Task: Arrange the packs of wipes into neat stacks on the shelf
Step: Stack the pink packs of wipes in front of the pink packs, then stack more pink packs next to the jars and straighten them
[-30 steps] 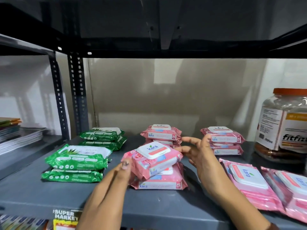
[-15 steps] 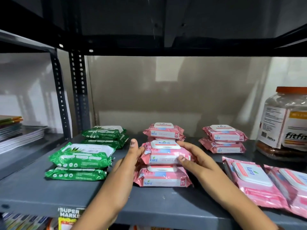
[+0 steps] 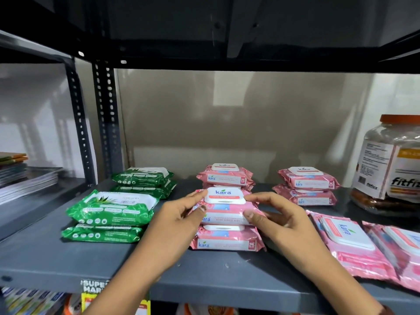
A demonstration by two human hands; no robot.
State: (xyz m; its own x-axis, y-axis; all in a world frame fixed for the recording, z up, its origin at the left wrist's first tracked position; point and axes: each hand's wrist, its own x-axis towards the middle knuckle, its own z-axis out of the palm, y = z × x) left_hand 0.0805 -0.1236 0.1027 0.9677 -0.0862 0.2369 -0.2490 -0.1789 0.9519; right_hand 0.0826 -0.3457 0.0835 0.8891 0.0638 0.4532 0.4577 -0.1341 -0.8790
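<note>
A pink pack of wipes (image 3: 225, 209) lies squarely on a second pink pack (image 3: 226, 240) at the front middle of the grey shelf (image 3: 45, 260). My left hand (image 3: 181, 221) grips its left end and my right hand (image 3: 279, 220) its right end. Behind stands another pink stack (image 3: 225, 177), and a third pink stack (image 3: 306, 186) is at the back right. Two loose pink packs (image 3: 347, 244) lie flat at the front right. Green packs form a front stack (image 3: 109, 214) and a rear stack (image 3: 143, 178) on the left.
A large clear jar with an orange lid (image 3: 393, 162) stands at the far right. Perforated metal uprights (image 3: 106, 119) rise at the back left, with magazines (image 3: 25, 178) on the neighbouring shelf. The upper shelf hangs low overhead.
The top pink pack was tilted and skewed a second ago; both hands have since closed in on its ends and squared it flat over the pack below.
</note>
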